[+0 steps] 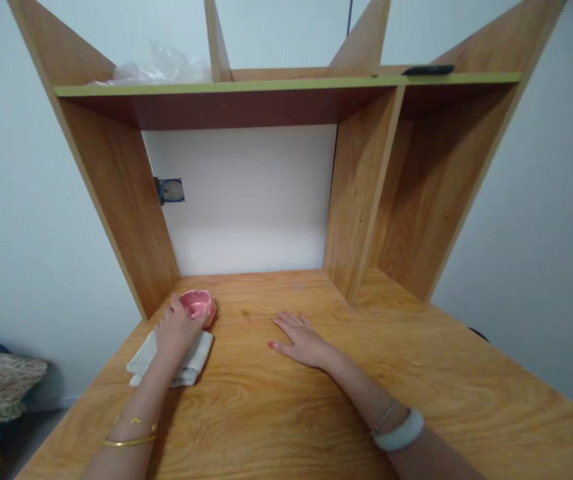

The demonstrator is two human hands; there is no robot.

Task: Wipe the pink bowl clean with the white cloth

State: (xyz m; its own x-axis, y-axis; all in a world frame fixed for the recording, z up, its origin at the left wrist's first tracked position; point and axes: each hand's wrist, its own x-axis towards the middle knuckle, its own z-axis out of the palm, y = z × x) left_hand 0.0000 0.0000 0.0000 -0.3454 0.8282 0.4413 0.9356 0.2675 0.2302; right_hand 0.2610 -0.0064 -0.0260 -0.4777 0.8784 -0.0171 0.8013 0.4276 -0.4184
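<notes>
At the left of the desk, my left hand (179,325) grips the near left side of a small pink bowl (207,309), its fingers and thumb around the rim. The bowl stands near the left shelf panel, and its inside is partly visible. Under my left hand and forearm lies a folded whitish cloth (199,353), just in front of the bowl. My right hand (299,339) rests palm down on the wooden desktop (261,413), fingers stretched out and thumb apart, holding nothing.
A wooden shelf unit (361,193) rises from the back of the desk. On its upper board sit a clear plastic bag (161,67) and a flat black object (429,69). A wall socket box (171,191) shows behind. Fringed fabric (1,383) lies at the lower left.
</notes>
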